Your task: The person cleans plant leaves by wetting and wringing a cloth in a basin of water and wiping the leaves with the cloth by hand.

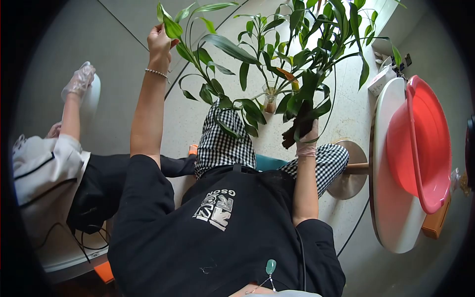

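A tall green houseplant (230, 47) with long leaves spreads in front of me, several stems standing in a glass vase (270, 94) on the floor. At the upper left my left hand (161, 42) is raised, wearing a beaded bracelet, its fingers pinched on a green leaf (171, 27) near a stem's tip. Lower down at right, my right hand (309, 133) wears a thin clear glove. It is closed round a dark brown ragged piece (292, 136), cloth or withered leaf, I cannot tell which. Drooping leaves partly hide its fingers.
At left sits another person in a light top, a gloved hand (80, 81) on a white rounded object (93, 96). On my right, a pink basin (429, 148) rests on a round white table (391, 218). A white box (382, 80) lies beyond it.
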A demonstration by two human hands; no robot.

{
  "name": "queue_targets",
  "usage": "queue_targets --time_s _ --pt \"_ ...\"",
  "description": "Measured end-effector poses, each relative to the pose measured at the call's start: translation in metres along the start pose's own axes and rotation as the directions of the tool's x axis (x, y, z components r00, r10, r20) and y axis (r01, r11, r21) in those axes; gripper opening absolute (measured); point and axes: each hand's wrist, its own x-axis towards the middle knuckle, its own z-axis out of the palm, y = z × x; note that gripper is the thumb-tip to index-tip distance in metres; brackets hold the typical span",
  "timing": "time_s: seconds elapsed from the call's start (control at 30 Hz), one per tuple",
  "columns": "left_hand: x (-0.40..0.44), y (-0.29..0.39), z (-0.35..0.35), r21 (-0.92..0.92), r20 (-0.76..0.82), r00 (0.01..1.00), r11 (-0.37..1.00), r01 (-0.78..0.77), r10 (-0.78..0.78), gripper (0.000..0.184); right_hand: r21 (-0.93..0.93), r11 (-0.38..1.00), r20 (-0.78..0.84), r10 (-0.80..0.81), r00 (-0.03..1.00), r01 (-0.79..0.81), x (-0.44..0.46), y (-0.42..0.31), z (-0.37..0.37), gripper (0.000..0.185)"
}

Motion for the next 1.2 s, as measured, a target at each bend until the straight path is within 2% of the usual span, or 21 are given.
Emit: queue_targets --time_s 0.07,0.1,0.17,0.23,0.27,0.37,0.43,0.47,0.5,0.53,0.57,0.6,0.63,0.67,0.7,0.73,0.77,0.87,0.9,0.97,1.2 --pt "-0.001 0.001 0.003 -0.013 -0.011 1.0 1.0 0.016 -0.016 0.026 0.076 0.997 0.022 0.02 1.0 -0.021 -0.001 0.004 -0.012 0.044" --pt "-0.002 0.004 0.004 -0.019 -0.009 1.0 1.0 0.003 -0.003 0.026 0.036 0.999 -0.068 -0.015 0.998 0.018 -0.002 0.007 -0.017 0.04" --pt "-0.008 0.009 0.006 -0.017 0.007 1.0 1.0 0.02 -0.019 0.028 0.087 0.995 -0.19 0.057 0.98 -0.041 -0.006 0.008 -0.03 0.035" --pt "-0.008 0.011 0.007 -0.02 0.023 1.0 1.0 0.008 -0.008 0.03 0.194 0.978 -0.055 0.084 0.995 -0.071 0.008 0.021 -0.063 0.031" --pt "-0.005 0.007 0.007 -0.023 0.022 1.0 1.0 0.012 -0.011 0.03 0.147 0.981 -0.165 0.153 0.974 -0.129 0.004 0.018 -0.066 0.028" --pt "-0.003 0.002 0.009 -0.028 0.021 1.0 1.0 -0.01 0.011 0.03 0.157 0.974 -0.224 0.195 0.955 -0.162 0.002 0.015 -0.063 0.033" --pt "-0.003 0.001 0.008 -0.081 0.072 0.996 0.996 -0.041 0.047 0.031 0.17 0.976 -0.127 0.16 0.979 -0.137 0.011 0.022 -0.084 0.032" --pt "-0.007 0.003 0.01 -0.109 0.122 0.984 0.987 -0.117 0.13 0.03 -0.596 0.789 -0.035 -0.213 0.976 0.151 0.002 0.018 -0.08 0.032" --pt "-0.001 -0.006 0.005 -0.166 0.204 0.943 0.958 -0.233 0.265 0.029 -0.928 0.057 0.32 -0.383 0.866 0.368 -0.006 0.019 -0.079 0.033" --pt "-0.013 -0.001 0.006 -0.193 0.265 0.896 0.93 -0.314 0.358 0.03 -0.965 -0.004 0.252 -0.294 0.922 0.263 0.016 0.035 -0.127 0.037" --pt "0.002 -0.022 0.008 -0.21 0.237 0.883 0.909 -0.36 0.405 0.027 -0.878 -0.356 0.386 -0.136 0.912 0.319 0.015 0.029 -0.113 0.036" --pt "0.015 -0.043 0.01 -0.225 0.209 0.868 0.886 -0.406 0.451 0.023 -0.657 -0.637 0.504 0.029 0.863 0.404 0.012 0.021 -0.096 0.035" --pt "0.028 -0.064 0.013 -0.238 0.18 0.85 0.86 -0.451 0.495 0.02 -0.68 -0.573 0.54 0.032 0.841 0.458 0.011 0.022 -0.098 0.03" --pt "-0.009 -0.033 0.012 -0.173 0.19 0.898 0.914 -0.367 0.397 0.021 -0.808 -0.361 0.505 -0.017 0.863 0.466 0.015 0.025 -0.105 0.028" --pt "-0.032 -0.006 0.012 -0.098 0.216 0.968 0.989 -0.11 0.129 0.023 -0.904 0.243 0.344 -0.072 0.936 0.351 0.026 0.029 -0.114 0.028" --pt "-0.041 -0.008 0.009 -0.09 0.207 0.968 0.988 -0.124 0.14 0.027 -0.649 0.75 0.168 -0.02 0.986 0.126 0.032 0.032 -0.118 0.032" --pt "-0.054 -0.003 0.001 -0.04 0.241 0.959 0.989 -0.143 0.149 0.028 -0.157 0.962 -0.131 0.204 0.97 -0.223 0.011 0.025 -0.078 0.034" --pt "-0.088 0.002 -0.031 0.039 0.295 0.948 0.99 -0.135 0.118 0.028 -0.22 0.925 0.023 0.323 0.946 -0.31 0.012 0.021 -0.086 0.035" --pt "-0.102 0.0 -0.041 0.063 0.29 0.949 0.987 -0.148 0.124 0.028 -0.23 0.919 0.019 0.333 0.943 -0.32 0.019 0.028 -0.097 0.035" --pt "-0.131 -0.005 -0.06 0.109 0.283 0.955 0.986 -0.127 0.091 0.027 -0.164 0.952 -0.155 0.233 0.96 -0.258 0.033 0.037 -0.114 0.034" --pt "-0.191 -0.058 -0.112 0.133 0.147 0.984 0.987 0.085 -0.105 0.024 -0.151 0.936 -0.083 0.309 0.947 -0.319 0.013 0.028 -0.084 0.035"
